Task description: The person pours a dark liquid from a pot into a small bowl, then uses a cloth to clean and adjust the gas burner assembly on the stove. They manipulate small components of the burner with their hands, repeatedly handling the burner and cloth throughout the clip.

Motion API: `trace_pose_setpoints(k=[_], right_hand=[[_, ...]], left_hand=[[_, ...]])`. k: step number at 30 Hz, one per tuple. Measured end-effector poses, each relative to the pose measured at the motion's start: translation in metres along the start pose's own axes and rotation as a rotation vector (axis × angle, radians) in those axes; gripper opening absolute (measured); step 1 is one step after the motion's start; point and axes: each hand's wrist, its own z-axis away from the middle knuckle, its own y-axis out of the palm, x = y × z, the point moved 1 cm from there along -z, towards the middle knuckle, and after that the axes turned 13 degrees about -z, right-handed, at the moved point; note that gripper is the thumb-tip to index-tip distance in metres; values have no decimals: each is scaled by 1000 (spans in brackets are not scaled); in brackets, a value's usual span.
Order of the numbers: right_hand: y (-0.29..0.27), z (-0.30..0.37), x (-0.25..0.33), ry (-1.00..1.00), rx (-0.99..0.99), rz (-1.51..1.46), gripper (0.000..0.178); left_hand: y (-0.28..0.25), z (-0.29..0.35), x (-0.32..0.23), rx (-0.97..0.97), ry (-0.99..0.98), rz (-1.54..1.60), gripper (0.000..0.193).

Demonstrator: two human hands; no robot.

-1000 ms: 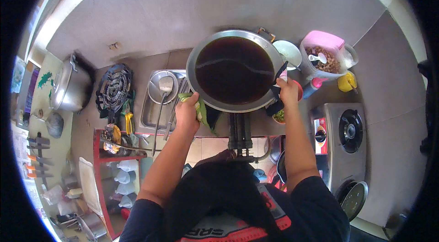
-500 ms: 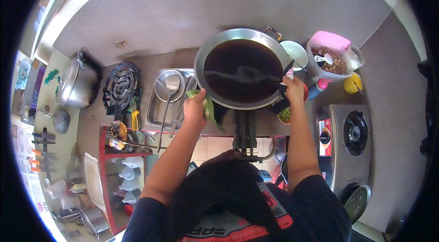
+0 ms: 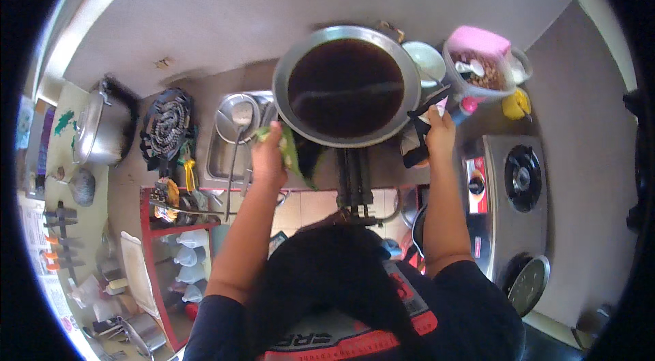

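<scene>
A wide metal wok (image 3: 315, 130) filled with dark brown liquid sits level in front of me at the counter, above a black burner stand (image 3: 355, 187). My left hand (image 3: 270, 160) is closed on a green cloth (image 3: 287, 151), just off the wok's lower left edge. Its counterpart, my right hand (image 3: 440, 134), grips a black cloth (image 3: 417, 137) with a pale printed patch, to the right of the rim and apart from it. Beside my left hand, a long-handled spatula (image 3: 240, 115) rests over a metal bowl in a steel tray (image 3: 217, 164).
Right of the wok stand a white bowl (image 3: 424, 61), a clear tub of brown food (image 3: 483, 73) with a pink lid, and a yellow container (image 3: 516, 104). A gas stove (image 3: 524, 180) is at right. Leftward are a coiled black burner (image 3: 167, 130) and a large pot (image 3: 95, 126).
Both hands have come away from the wok's rim, the right one outward, each still holding its cloth. The whole view has shifted slightly; the wok looks unmoved on the stand.
</scene>
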Motion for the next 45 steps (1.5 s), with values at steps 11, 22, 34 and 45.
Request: trace_pose_setpoints(k=[11,22,34,45], right_hand=[[2,142,-70,280,437,435,57],[53,159,-99,111,572,785,61],[48,172,-100,162,581,679,56],[-8,181,-91,1,260,428,51]], left_hand=[[-45,40,124,305,315,-1316,66],[-19,36,145,432,30,-1266,55],[-30,54,150,334,51,-1246,54],[-62,20,4,-139,303,-408,50]])
